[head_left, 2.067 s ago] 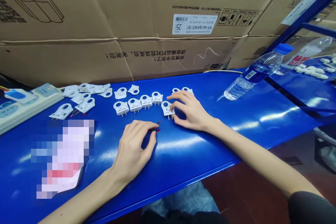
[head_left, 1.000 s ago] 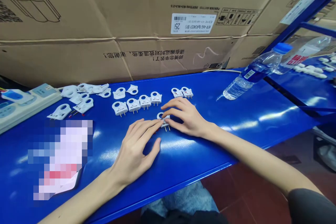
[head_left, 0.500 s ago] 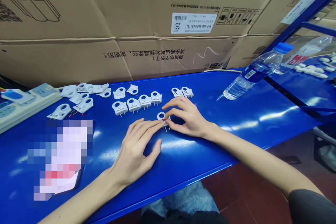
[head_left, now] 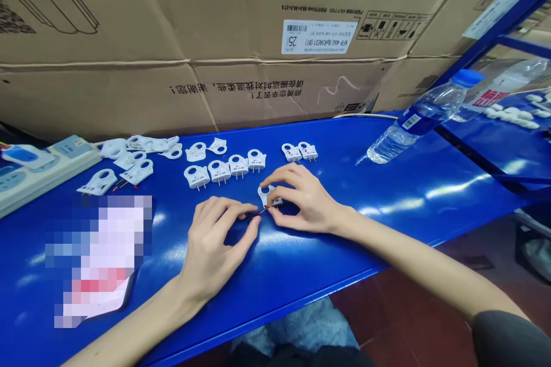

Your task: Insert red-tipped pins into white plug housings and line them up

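A white plug housing with a round ring lies on the blue table between my hands, partly covered by my right fingers. My left hand pinches a thin dark part with red ends between thumb and forefinger. At the part's other end, thumb and forefinger of my right hand close beside the housing. Beyond them stand two similar plug housings with red bits inside. To the left is a row of several ringed plug housings with metal pins.
Loose white shells pile at the back left beside a power strip. A phone with a blurred screen lies at left. A clear water bottle leans at right. A large cardboard box walls off the back.
My left hand has gone from lying outstretched by the housing to pinching the red-ended part just in front of it. My right hand stays close, slightly nearer me.
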Demonstrator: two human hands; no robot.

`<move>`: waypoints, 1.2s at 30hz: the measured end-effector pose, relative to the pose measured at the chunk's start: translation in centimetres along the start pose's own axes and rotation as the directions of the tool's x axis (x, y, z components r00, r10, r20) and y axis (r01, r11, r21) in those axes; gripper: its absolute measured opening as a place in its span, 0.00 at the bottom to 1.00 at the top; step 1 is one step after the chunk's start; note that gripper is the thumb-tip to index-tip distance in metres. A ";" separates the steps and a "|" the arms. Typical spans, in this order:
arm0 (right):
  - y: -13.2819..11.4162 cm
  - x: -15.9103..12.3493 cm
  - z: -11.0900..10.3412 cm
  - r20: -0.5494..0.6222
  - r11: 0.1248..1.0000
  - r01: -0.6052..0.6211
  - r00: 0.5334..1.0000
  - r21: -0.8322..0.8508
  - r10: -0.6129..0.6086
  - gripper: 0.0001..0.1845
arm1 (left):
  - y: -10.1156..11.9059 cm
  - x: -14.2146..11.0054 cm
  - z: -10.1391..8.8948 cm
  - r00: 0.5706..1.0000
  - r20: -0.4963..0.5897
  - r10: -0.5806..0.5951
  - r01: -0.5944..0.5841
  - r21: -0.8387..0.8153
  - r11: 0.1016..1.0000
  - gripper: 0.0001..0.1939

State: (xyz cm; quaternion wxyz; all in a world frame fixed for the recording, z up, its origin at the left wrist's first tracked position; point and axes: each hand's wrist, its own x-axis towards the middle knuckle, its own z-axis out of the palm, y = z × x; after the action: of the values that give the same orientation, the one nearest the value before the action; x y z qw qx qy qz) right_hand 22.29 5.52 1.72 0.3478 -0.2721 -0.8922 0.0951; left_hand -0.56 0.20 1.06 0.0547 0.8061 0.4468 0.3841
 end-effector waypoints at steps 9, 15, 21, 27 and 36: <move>-0.3 0.0 0.0 0.018 0.999 0.033 0.999 -0.016 -0.033 0.01 | -0.1 -0.1 -0.1 0.998 -0.026 0.064 -0.064 0.011 0.998 0.05; -0.3 0.0 0.1 0.011 0.999 0.047 0.999 -0.019 -0.047 0.01 | -0.2 -0.1 -0.1 0.997 -0.044 0.059 -0.058 0.023 0.998 0.02; -0.4 0.1 -0.3 0.049 0.998 0.055 0.997 -0.033 -0.053 0.03 | -0.3 -0.2 0.1 0.999 -0.048 0.022 -0.020 0.029 0.999 0.02; 0.4 -0.3 -1.0 0.243 0.992 -0.088 0.964 -0.090 0.107 0.40 | -0.3 0.0 0.1 0.999 -0.054 -0.002 0.003 0.019 1.000 0.02; 0.5 -0.4 -0.7 0.299 0.985 -0.141 0.940 -0.094 0.163 0.40 | -0.3 0.1 0.1 0.999 -0.052 -0.013 0.013 0.013 1.000 0.02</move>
State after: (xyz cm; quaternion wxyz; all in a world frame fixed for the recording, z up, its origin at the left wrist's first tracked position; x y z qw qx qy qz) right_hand 23.25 5.73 1.82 0.1872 -0.3346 -0.9143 0.1306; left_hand -0.68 0.48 0.91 0.0404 0.7933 0.4558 0.4017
